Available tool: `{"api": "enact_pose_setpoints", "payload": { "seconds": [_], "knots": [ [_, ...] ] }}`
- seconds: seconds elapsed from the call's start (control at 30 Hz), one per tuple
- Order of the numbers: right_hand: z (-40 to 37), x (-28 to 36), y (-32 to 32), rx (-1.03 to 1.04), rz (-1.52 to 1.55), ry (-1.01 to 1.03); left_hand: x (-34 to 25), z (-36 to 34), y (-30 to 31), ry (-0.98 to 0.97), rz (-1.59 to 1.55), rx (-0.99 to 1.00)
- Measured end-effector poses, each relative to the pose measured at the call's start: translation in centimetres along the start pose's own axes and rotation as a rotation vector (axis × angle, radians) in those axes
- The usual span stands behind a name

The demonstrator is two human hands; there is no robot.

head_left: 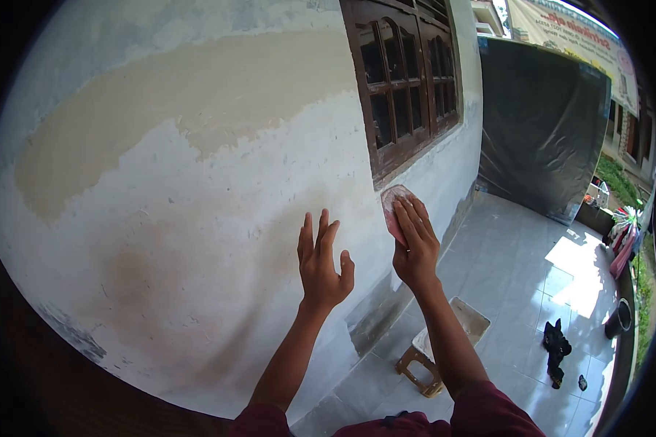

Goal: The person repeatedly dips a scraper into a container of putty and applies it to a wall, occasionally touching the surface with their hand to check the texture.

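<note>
Head view: the fingers (414, 218) of the right hand (415, 255) are laid together over a reddish pad (391, 207), which is pressed to the plastered wall (197, 182) just below the brown window (404, 80). The left hand (322, 266) is held open beside it, fingers slightly apart, close to the wall. A stool (444, 342) is seen below.
</note>
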State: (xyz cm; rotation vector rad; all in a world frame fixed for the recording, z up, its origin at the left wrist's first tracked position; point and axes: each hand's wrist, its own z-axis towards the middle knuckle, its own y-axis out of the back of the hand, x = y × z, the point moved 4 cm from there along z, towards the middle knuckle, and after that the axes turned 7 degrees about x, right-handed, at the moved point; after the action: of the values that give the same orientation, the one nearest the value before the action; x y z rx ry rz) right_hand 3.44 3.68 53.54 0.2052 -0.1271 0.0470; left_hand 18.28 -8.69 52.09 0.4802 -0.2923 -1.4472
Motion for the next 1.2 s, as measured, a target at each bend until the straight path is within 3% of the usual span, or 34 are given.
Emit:
{"api": "enact_pose_setpoints", "payload": {
  "seconds": [0.33,0.73,1.0,1.2],
  "knots": [
    [-6.5,-8.1,10.1,0.079,-0.265,-0.178,-8.2,0.9,-14.4,-0.031,-0.275,0.191],
    [-13.0,-13.1,18.7,0.073,-0.514,-0.439,-17.3,2.2,-26.0,-0.152,-0.638,0.364],
    [-20.9,-15.5,19.3,0.106,-0.727,-0.643,-17.5,-2.7,-33.6,-0.191,-0.801,0.574],
    [-28.6,-16.0,17.8,0.214,-0.85,-0.903,-14.9,-9.1,-37.7,-0.171,-0.766,0.821]
  ]
}}
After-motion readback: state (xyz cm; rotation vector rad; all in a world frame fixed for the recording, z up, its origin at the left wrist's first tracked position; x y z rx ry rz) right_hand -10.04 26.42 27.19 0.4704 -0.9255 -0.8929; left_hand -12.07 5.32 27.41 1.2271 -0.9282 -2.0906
